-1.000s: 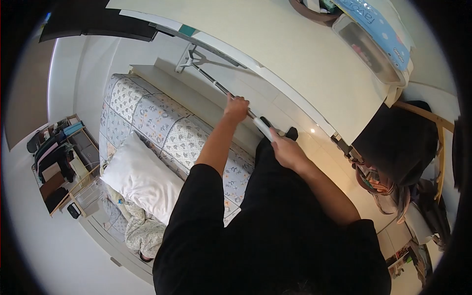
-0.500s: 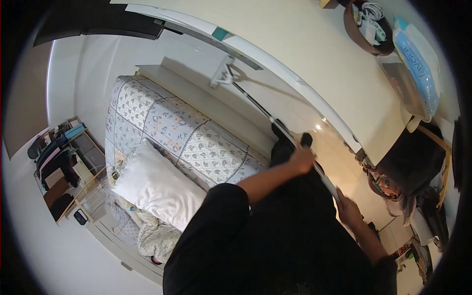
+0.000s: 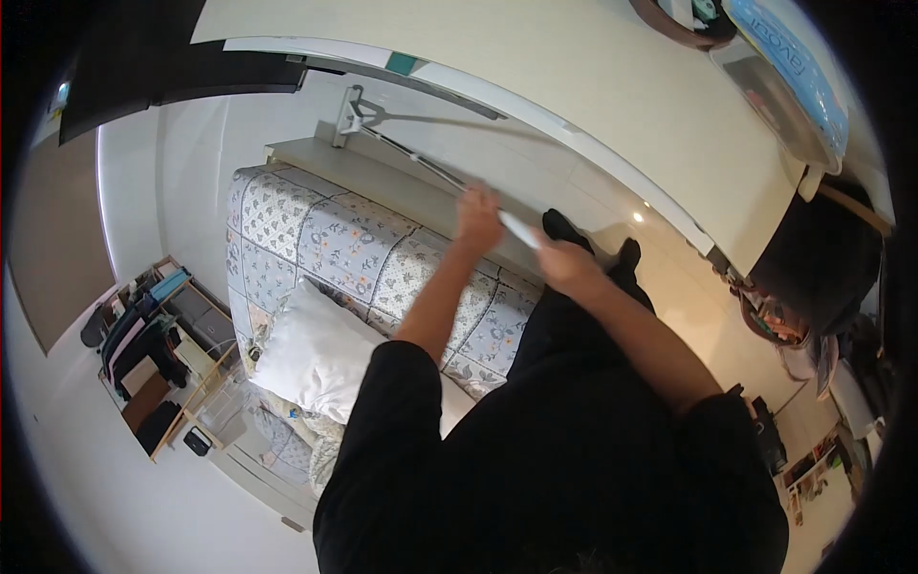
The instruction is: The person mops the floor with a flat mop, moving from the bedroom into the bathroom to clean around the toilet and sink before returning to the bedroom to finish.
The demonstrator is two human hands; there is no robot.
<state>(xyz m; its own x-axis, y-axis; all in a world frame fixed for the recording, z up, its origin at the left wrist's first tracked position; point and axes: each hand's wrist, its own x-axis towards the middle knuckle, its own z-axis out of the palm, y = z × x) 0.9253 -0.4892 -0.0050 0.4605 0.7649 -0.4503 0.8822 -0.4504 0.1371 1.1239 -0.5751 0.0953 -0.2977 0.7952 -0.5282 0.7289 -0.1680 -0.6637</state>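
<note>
Both hands are closed around the long-handled tool [image 3: 435, 168]: the left hand [image 3: 479, 222] grasps the shaft further forward, and the right hand [image 3: 572, 269] grasps the white handle [image 3: 519, 230] near its rear part. The fingers of the left hand are blurred, so I cannot tell their exact placing. Taking twelve as the top of the head view, the left hand lies at about ten o'clock from the right one.

The tool's flat head [image 3: 346, 117] is at about ten o'clock from the left hand, in the strip of pale floor [image 3: 540, 173] between the bed [image 3: 330, 234] and the long table [image 3: 574, 86]. The bed is at nine o'clock from the hands, the table at twelve to one.

As I judge it, the step in hand is guiding the head along this strip at a long reach. I cannot tell if its whole underside touches the floor. A further stroke would call for a steady rear hand, while the front hand steers the shaft, with care for the bed side and the table edge.
</note>
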